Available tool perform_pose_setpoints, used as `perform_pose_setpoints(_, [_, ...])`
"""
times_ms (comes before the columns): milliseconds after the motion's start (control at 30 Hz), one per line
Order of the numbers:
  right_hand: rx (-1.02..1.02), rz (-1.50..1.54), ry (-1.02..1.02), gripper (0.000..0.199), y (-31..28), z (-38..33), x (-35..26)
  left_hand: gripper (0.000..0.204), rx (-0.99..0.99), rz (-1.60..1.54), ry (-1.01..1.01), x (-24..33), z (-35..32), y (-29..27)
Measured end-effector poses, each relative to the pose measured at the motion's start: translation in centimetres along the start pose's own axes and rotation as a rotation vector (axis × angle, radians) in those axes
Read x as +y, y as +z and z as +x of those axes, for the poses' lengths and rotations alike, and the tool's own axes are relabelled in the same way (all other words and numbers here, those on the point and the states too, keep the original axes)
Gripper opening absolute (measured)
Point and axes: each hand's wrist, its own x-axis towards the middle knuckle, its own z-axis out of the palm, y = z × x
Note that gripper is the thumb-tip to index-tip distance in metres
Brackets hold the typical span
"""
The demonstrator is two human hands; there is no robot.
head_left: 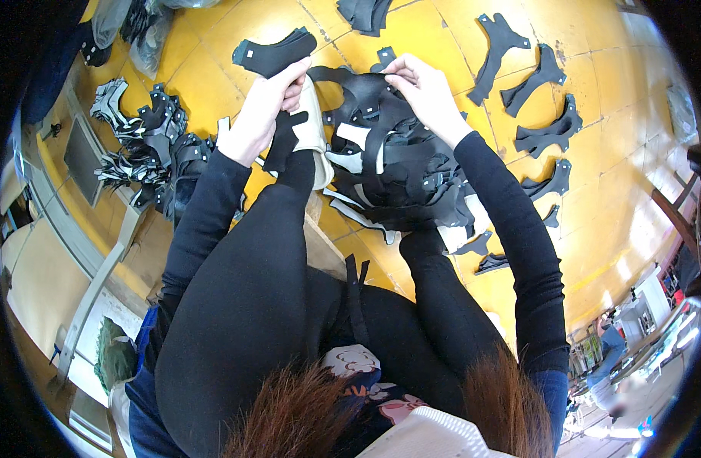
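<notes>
My left hand [271,103] is closed on dark fabric pieces [285,140], which hang below its fingers next to my shoe. Just beyond it, a small stack of black cut pieces [276,55] lies by its fingertips. My right hand [421,93] pinches the edge of a black fabric piece [354,82] over the heap. That piece reaches across toward my left hand; whether the left fingers also grip it I cannot tell. Between my feet lies a loose heap of black and grey fabric pieces [411,164], some with small white labels.
Several black Y-shaped stacks [550,130] lie in a row on the yellow tiled floor [595,198] at the right. More grey and black pieces [156,141] are piled at the left, near clear plastic bags [146,49]. A white shoe [311,126] is on my left foot.
</notes>
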Motion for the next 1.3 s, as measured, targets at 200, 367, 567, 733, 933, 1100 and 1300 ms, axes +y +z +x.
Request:
perform_pose_setpoints(200, [-0.015,-0.020,0.047,0.008,-0.4,-1.1,-1.0,0.027,0.016,-0.025,-0.017,0.2,-0.2,0.2])
perform_pose_setpoints(367, [-0.110,-0.074,-0.135,0.011,1.1,-2.4,-3.3,0.020,-0.008,0.041,0.012,0.1,-0.2,-0.2])
perform_pose_setpoints(567, [-0.072,-0.326,-0.373,0.010,1.8,-1.7,-4.7,0.029,-0.252,0.280,0.138,0.3,-0.8,0.3])
perform_pose_setpoints(733, [-0.052,-0.396,-0.471,0.010,2.3,-1.6,-4.9,0.043,-0.212,0.579,0.226,-1.0,-0.7,0.7])
perform_pose_setpoints(933, [0.047,-0.227,-0.482,0.014,0.9,-1.9,-7.7,0.034,-0.248,0.869,0.211,-1.3,-0.9,1.4])
perform_pose_setpoints(1100, [-0.038,0.018,-0.301,0.034,0.2,-1.8,-8.5,0.027,-0.183,0.543,0.142,-1.0,-1.2,1.9])
perform_pose_setpoints(1300, [-0.104,-0.029,-0.194,0.061,1.4,-2.9,-2.7,0.021,-0.184,0.571,0.043,-0.3,-1.5,1.4])
